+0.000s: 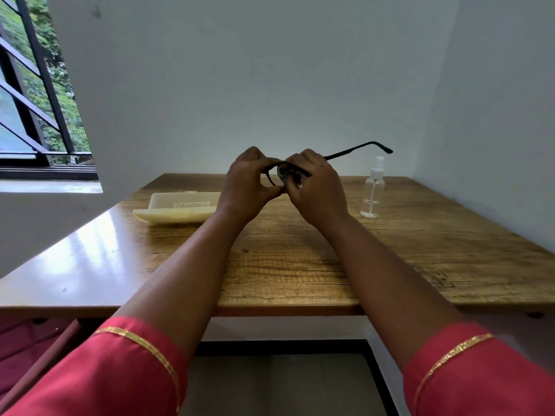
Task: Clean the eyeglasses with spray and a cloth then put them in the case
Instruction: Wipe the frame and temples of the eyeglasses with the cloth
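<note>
Both hands hold black-framed eyeglasses (357, 150) up above the middle of the wooden table (300, 265). My left hand (246, 187) pinches the frame at one lens. My right hand (315, 187) is closed around the other side, with something small and dark pressed at the lens between the fingers; I cannot tell whether it is a cloth. One temple arm sticks out to the right. A cream glasses case (180, 207) lies open on the table to the left. A clear spray bottle (373, 190) stands to the right.
White walls close off the table at the back and right. A barred window (36, 100) is at the far left, beside a glossy ledge (75, 259) that adjoins the table. The table's front edge is near my forearms.
</note>
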